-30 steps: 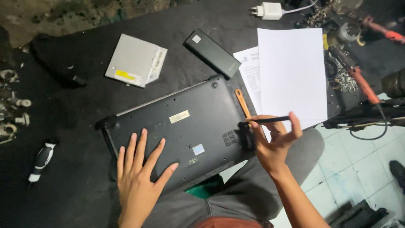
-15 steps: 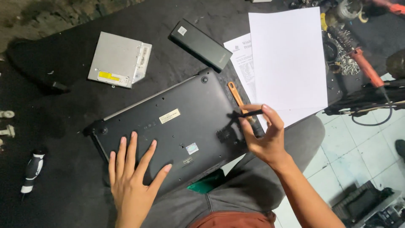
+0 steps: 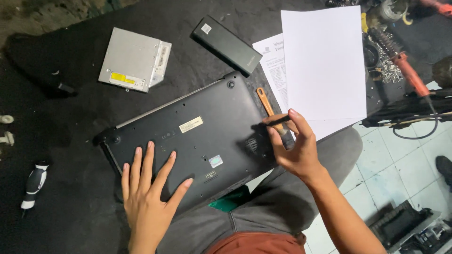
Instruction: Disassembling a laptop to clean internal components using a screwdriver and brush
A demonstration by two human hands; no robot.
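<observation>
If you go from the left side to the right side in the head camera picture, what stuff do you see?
Black-and-white screwdriver → silver disc drive → left hand flat on the upside-down black laptop → right hand holding a black tool → blank white paper → red-handled tool.

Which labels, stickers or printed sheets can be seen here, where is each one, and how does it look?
Pale rectangular label: middle of the black laptop underside.
Small silvery square sticker: laptop, near the left hand.
Yellow strip label: near edge of the grey optical drive.
Small white square sticker: far end of the black battery.
Printed sheet: under the blank white sheet, beyond the right hand.
</observation>
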